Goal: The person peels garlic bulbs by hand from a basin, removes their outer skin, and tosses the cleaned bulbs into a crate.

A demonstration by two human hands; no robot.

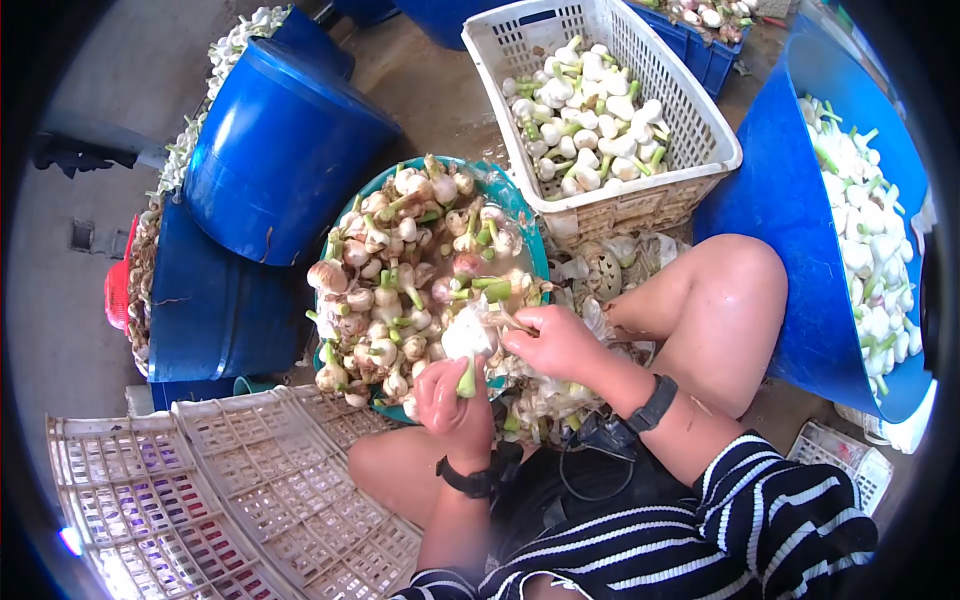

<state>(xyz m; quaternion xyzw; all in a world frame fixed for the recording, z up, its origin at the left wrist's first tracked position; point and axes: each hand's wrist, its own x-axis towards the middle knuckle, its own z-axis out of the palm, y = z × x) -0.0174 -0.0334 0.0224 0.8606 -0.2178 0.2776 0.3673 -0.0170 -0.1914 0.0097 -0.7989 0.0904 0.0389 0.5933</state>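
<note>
My left hand (pixel 452 405) is closed round the green stem of a white garlic bulb (pixel 466 334), which is held over the near side of a round green basin (pixel 535 243). Fingers pinched together, my right hand (pixel 545 340) grips a strip of loose skin (pixel 502 318) at the bulb's right side. Unpeeled garlic bulbs (pixel 352 290) with brownish skins and green stems are heaped in the basin, with cloudy water showing among them. Peeled skins (pixel 550 405) lie below my right hand, between my legs.
A white crate (pixel 712 150) of clean garlic stands beyond the basin. At the right is a large blue tub (pixel 755 210) of white garlic. Blue barrels (pixel 270 150) stand at the left, and empty plastic crates (pixel 250 470) lie at the lower left.
</note>
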